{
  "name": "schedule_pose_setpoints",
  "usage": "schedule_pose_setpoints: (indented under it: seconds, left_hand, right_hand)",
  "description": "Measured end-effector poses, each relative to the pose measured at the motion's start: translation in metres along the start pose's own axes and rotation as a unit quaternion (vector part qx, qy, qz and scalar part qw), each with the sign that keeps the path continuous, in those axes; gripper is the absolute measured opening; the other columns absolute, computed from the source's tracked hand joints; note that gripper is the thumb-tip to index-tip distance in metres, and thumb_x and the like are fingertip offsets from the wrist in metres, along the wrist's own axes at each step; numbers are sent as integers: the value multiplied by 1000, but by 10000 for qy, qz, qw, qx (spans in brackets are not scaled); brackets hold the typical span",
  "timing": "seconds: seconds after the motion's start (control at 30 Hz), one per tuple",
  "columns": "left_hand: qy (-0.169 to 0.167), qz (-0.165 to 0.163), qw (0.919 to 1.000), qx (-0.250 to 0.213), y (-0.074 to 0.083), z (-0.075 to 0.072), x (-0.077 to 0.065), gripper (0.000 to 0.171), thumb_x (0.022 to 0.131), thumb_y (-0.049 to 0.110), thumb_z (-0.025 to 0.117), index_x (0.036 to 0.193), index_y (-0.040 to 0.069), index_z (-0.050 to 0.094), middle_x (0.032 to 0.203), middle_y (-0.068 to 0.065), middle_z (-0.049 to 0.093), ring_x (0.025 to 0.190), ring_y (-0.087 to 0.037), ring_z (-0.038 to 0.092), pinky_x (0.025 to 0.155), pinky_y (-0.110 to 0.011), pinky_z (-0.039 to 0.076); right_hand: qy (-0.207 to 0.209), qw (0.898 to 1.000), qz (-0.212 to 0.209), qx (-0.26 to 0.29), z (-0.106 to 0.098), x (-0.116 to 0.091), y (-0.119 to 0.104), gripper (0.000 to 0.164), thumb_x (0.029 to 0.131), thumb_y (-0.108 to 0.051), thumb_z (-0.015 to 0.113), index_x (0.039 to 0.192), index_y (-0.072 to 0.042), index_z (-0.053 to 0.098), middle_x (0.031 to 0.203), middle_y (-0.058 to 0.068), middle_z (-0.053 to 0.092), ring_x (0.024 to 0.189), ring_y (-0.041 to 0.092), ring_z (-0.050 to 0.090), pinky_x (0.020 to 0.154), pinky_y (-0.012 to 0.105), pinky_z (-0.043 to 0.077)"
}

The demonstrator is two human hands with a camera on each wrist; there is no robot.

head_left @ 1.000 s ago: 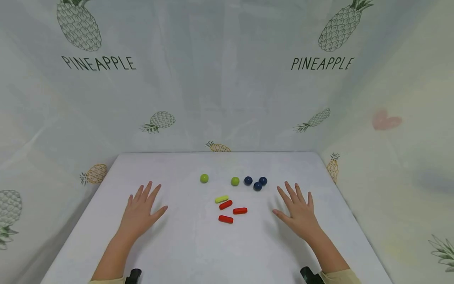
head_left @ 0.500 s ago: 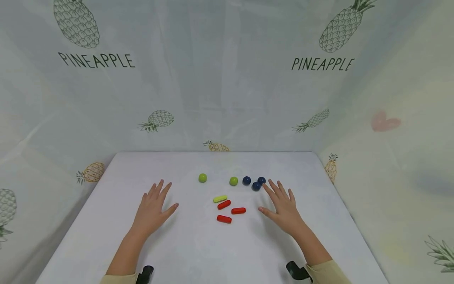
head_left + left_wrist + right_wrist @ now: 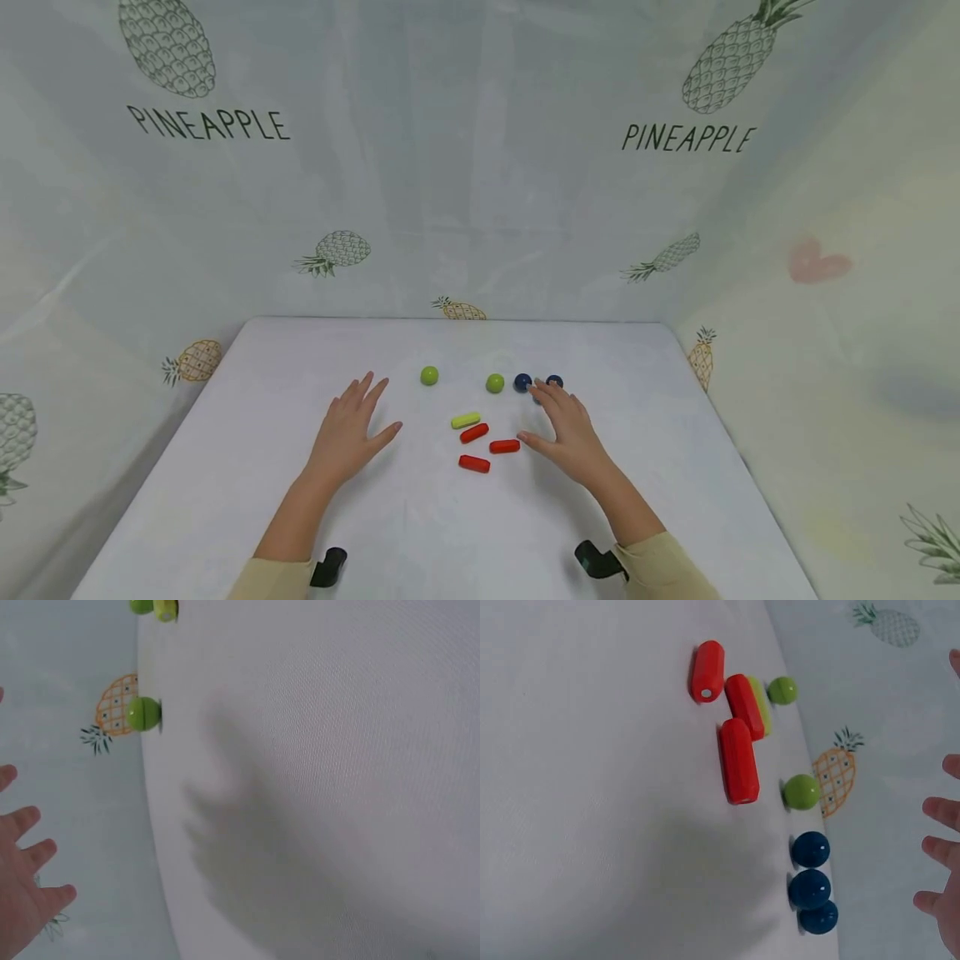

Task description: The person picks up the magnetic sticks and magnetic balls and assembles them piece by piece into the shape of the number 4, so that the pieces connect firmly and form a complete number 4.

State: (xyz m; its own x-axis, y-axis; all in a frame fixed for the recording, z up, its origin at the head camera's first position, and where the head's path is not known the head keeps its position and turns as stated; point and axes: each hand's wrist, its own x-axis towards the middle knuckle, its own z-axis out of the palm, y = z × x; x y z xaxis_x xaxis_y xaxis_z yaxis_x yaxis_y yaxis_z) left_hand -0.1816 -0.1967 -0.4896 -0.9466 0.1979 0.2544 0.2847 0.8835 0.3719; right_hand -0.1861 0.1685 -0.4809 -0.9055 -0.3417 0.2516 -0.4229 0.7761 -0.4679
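Observation:
My left hand hovers over the table left of the small pieces, fingers spread and holding nothing. Opposite it, my right hand is also spread; its fingertips overlap the dark blue balls in the head view and partly hide them. Its thumb tip appears beside a red cylinder. Two more red cylinders and a yellow-green cylinder lie between the hands. Farther back sit two green balls, one to the left and one by the blue balls. The right wrist view shows three blue balls close together.
The white table ends at a back edge against a pale curtain printed with pineapples. Similar cloth hangs along both sides. Each wrist carries a black camera mount, on the left and on the right.
Both hands have moved inward toward the pieces, the left hand rightward and the right hand leftward, so the right fingers now overlap the blue balls. The pieces have stayed in place.

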Motion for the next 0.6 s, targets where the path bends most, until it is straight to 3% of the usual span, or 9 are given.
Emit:
schedule_pose_setpoints:
  seconds: [0.3, 0.6]
  left_hand:
    - [-64, 65, 9998, -149, 12, 10, 8, 75, 88, 41, 69, 148, 10, 38, 153, -20, 31, 138, -40, 29, 108, -58, 28]
    - [-245, -105, 9990, -353, 17, 25, 16, 76, 86, 41, 72, 148, 12, 39, 152, -17, 34, 137, -37, 34, 105, -55, 33]
  right_hand:
    - [-64, 9985, 31, 546, 16, 12, -9, 70, 87, -46, 68, 145, -14, 45, 150, 7, 41, 139, 30, 30, 109, 61, 22]
    - [-510, 9882, 487, 1362, 28, 28, -15, 69, 84, -39, 76, 143, -19, 48, 148, 2, 42, 137, 26, 35, 105, 54, 35]
